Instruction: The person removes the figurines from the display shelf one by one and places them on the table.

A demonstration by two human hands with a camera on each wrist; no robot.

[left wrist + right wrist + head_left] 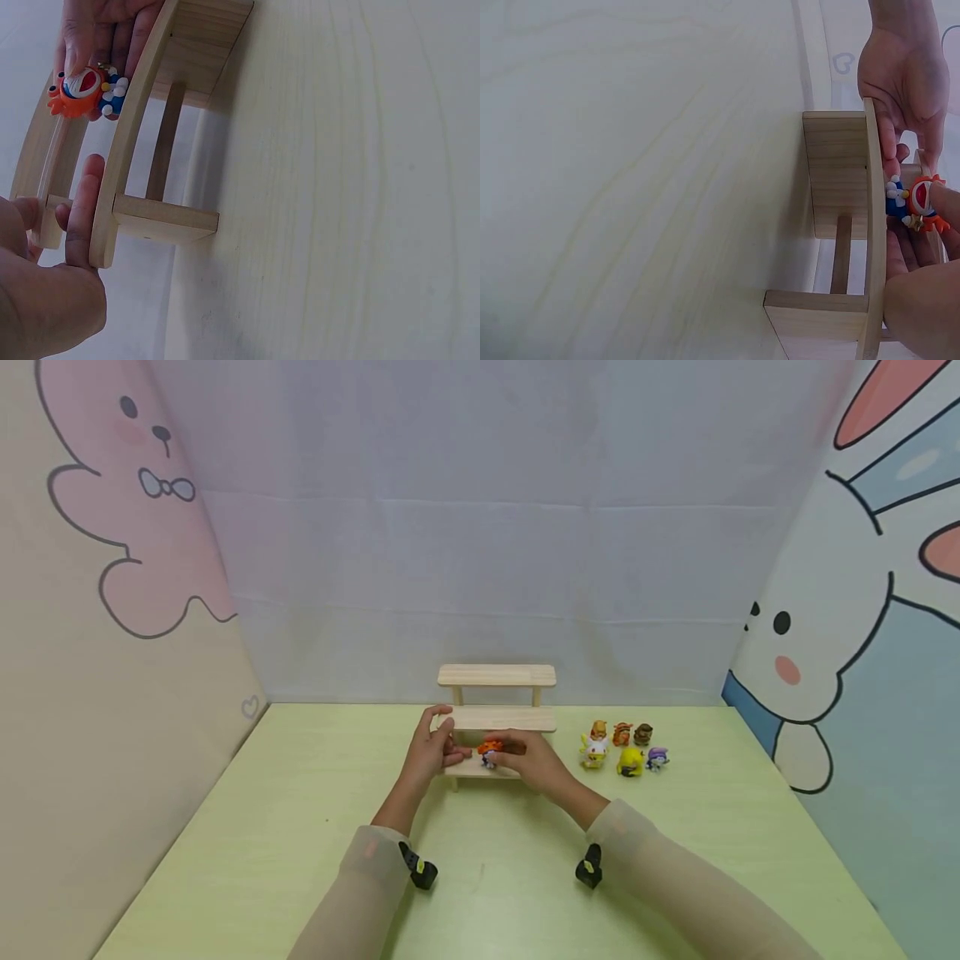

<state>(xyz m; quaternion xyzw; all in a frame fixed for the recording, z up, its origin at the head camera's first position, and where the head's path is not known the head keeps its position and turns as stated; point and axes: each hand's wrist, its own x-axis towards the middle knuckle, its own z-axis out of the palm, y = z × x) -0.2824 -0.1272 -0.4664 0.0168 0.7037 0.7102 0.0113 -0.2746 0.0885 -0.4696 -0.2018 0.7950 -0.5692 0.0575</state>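
A three-tier wooden display stand point(501, 719) stands at the back of the table. My left hand point(427, 753) grips its left end, thumb and forefinger at the middle tier and other fingers along the lowest board. Between thumb and fingers, my right hand point(536, 762) pinches a small toy figurine point(489, 754) at the lowest tier. The figurine point(84, 91) has an orange crab-like hood, an open red mouth and a blue-and-white body. In the right wrist view the figurine point(916, 202) is upright against the lowest board; whether its base bears fully on it I cannot tell.
Right of the stand, several toy figurines are grouped on the table: a white-and-yellow one point(594, 750), a yellow one point(631, 762), a purple-capped one point(657, 759) and brownish ones point(642, 734) behind. A pale curtain point(487, 568) hangs behind the table point(480, 877).
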